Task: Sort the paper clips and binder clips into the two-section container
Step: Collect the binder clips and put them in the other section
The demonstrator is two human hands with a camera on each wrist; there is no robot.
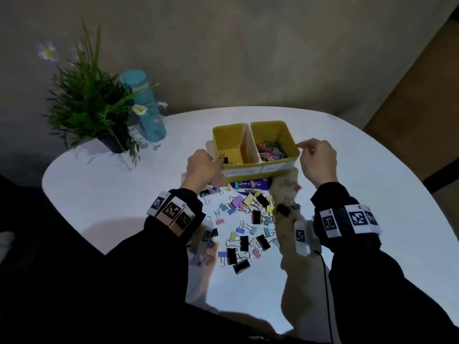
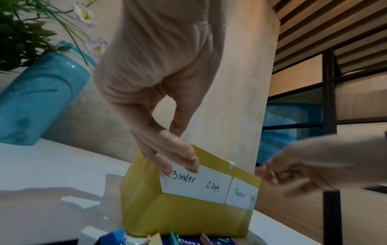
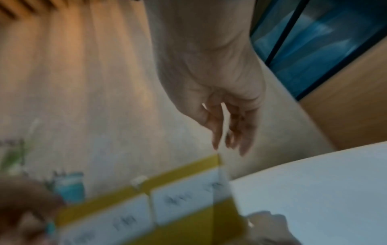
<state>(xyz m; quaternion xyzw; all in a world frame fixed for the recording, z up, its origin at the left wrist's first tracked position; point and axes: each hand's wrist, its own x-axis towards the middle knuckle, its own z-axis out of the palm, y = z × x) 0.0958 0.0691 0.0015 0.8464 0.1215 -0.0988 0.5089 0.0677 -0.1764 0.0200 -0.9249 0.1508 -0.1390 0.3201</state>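
Yellow two-section container (image 1: 258,167) standing near the middle of a white desk (image 1: 372,184), probably light card or thin plastic, stiff enough to keep shape yet easy to nudge; best steadied by the rim or a side wall. White labels on the front wall reading "Binder Clips" on the left and "Paper Clips" on the right. Left section nearly bare, with a few binder clips inside near the front wall; right section holding a tangle of coloured paper clips (image 1: 270,151). Scattered binder clips (image 1: 244,227) lying on the desk in front of the container, between the two wrists: black and pastel bodies with silver wire handles. Likely small, hard, springy and light; best pinched across the folded body or lifted by a wire loop, which may swing. Paper clips likely almost weightless, smooth and prone to snag on each other. Left hand (image 1: 202,167) at the left section's front rim, fingers resting on the label, with a black binder clip (image 1: 224,158) at the fingertips; whether pinched or just let go cannot be told. Right hand (image 1: 318,161) raised beside the container's right wall, thumb and forefinger together in a pinch, nothing visible between them.
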